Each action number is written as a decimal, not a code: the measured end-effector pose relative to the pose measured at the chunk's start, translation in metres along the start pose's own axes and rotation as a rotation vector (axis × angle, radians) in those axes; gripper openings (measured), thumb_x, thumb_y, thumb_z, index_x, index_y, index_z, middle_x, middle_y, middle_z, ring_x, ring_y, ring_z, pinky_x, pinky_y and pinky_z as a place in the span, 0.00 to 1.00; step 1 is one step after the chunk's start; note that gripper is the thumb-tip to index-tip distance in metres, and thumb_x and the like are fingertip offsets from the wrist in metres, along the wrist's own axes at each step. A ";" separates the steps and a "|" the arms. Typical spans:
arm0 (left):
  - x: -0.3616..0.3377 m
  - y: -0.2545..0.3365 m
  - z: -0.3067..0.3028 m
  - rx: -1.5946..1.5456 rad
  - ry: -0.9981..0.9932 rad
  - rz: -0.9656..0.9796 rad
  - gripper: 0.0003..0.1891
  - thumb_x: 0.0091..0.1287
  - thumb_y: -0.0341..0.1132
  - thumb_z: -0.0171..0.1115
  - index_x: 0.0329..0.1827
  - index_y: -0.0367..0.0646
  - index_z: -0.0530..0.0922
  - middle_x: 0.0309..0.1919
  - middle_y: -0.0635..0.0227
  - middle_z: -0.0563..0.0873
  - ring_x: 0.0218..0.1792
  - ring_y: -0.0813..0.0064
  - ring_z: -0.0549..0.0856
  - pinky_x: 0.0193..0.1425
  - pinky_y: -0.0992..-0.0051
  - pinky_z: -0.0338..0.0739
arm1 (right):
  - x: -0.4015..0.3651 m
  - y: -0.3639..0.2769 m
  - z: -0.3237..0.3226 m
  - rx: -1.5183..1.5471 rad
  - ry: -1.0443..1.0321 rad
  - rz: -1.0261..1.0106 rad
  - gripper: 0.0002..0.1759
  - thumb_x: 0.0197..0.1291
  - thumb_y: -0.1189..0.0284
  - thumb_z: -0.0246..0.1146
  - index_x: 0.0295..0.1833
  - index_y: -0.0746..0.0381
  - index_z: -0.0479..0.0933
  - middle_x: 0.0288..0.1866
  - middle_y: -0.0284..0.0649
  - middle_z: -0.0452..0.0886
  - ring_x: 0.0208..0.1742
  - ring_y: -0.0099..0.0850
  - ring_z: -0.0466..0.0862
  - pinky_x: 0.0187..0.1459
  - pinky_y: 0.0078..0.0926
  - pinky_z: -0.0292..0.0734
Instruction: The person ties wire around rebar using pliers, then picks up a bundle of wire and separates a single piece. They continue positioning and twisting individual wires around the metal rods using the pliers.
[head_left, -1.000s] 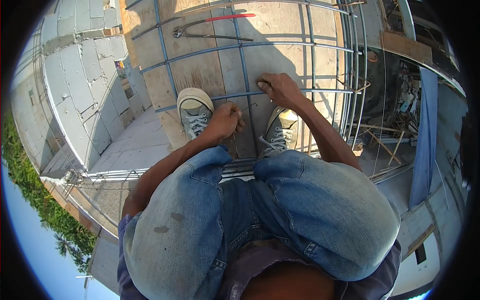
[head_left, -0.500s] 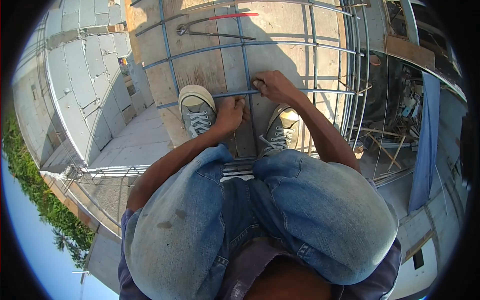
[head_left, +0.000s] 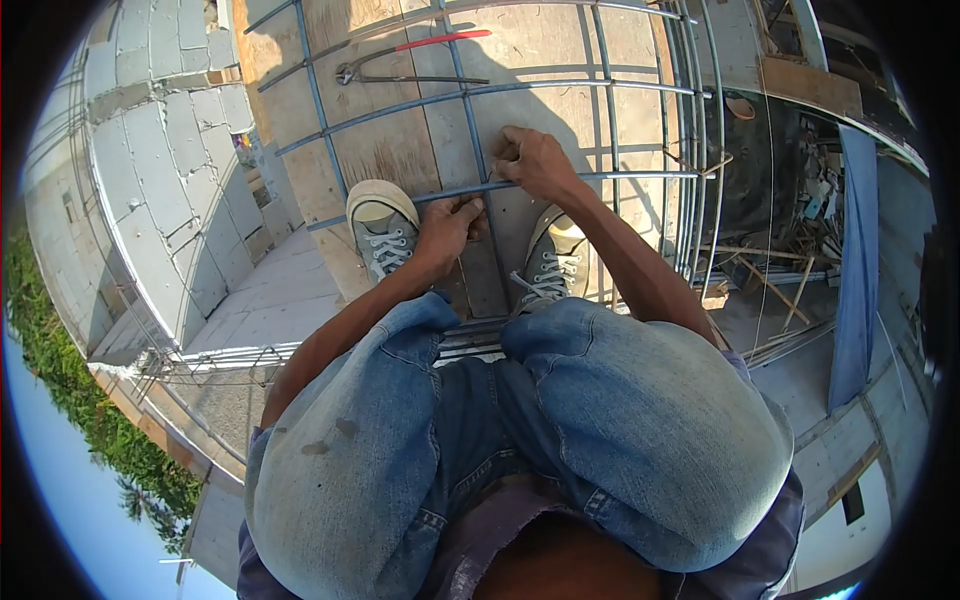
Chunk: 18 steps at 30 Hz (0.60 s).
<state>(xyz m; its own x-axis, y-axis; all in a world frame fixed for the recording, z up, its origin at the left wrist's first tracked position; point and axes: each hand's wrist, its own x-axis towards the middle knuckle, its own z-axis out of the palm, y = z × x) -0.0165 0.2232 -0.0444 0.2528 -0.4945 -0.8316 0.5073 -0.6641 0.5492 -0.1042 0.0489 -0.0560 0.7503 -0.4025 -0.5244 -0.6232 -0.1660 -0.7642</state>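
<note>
1 bar crossing has the left hand, fingers curled, on its near side and the right hand, fingers bent, just beyond; what either grips, I cannot tell. Pincers lie farther beyond.

Two bars cross here, left hand curled at seven o'clock from the crossing, right hand at two, fingers bent! Pincers lie at eleven on the boards, handles apart; one shoe at eight, and a blue sheet hangs far out at three!
</note>
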 end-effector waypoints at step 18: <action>-0.009 0.009 0.006 0.106 0.103 -0.001 0.10 0.68 0.30 0.57 0.45 0.31 0.81 0.31 0.65 0.84 0.30 0.78 0.82 0.37 0.77 0.77 | -0.028 -0.012 0.022 0.025 0.283 -0.186 0.06 0.53 0.75 0.65 0.37 0.65 0.79 0.33 0.46 0.84 0.35 0.42 0.85 0.38 0.36 0.78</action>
<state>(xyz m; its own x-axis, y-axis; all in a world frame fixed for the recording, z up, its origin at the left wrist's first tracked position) -0.0192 0.2183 -0.0314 0.3388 -0.4375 -0.8330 0.4191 -0.7225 0.5499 -0.1126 0.0819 -0.0407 0.7575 -0.6021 -0.2523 -0.4728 -0.2396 -0.8479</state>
